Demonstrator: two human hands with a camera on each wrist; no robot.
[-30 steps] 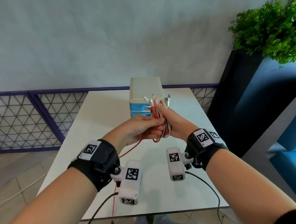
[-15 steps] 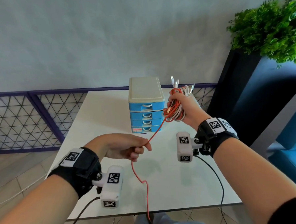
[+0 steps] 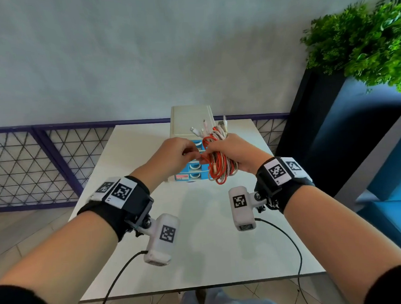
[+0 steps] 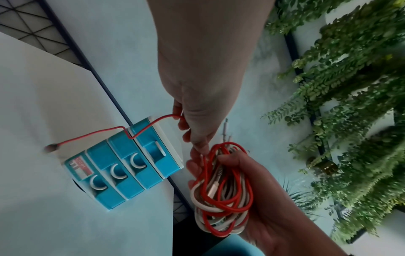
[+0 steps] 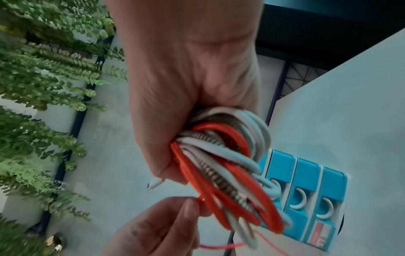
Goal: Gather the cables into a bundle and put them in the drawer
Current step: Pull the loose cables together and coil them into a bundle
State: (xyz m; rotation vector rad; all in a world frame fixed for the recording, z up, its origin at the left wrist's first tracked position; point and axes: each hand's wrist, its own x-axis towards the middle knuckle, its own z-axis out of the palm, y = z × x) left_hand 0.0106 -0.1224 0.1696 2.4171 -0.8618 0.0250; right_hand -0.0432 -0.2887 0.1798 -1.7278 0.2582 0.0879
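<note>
My right hand (image 3: 232,153) grips a coiled bundle of red, white and braided cables (image 3: 218,160) above the white table (image 3: 211,244), in front of the blue drawer unit (image 3: 191,168). The bundle (image 5: 225,166) fills its fist, and plug ends stick up out of the coil. My left hand (image 3: 178,153) meets the bundle from the left and pinches the red cable (image 4: 151,123), whose loose tail trails past the closed drawers (image 4: 122,169). The same pinch (image 5: 190,206) shows at the coil's edge in the right wrist view.
The drawer unit stands at the far middle of the table, its drawers closed. A dark planter with a green plant (image 3: 361,43) stands to the right, with blue seating (image 3: 392,188) beside it. A purple lattice railing (image 3: 32,160) runs behind the table.
My left hand, which had pulled the red cable out toward me, has come back up to the bundle. The right hand has lowered the bundle toward the centre, in front of the drawers.
</note>
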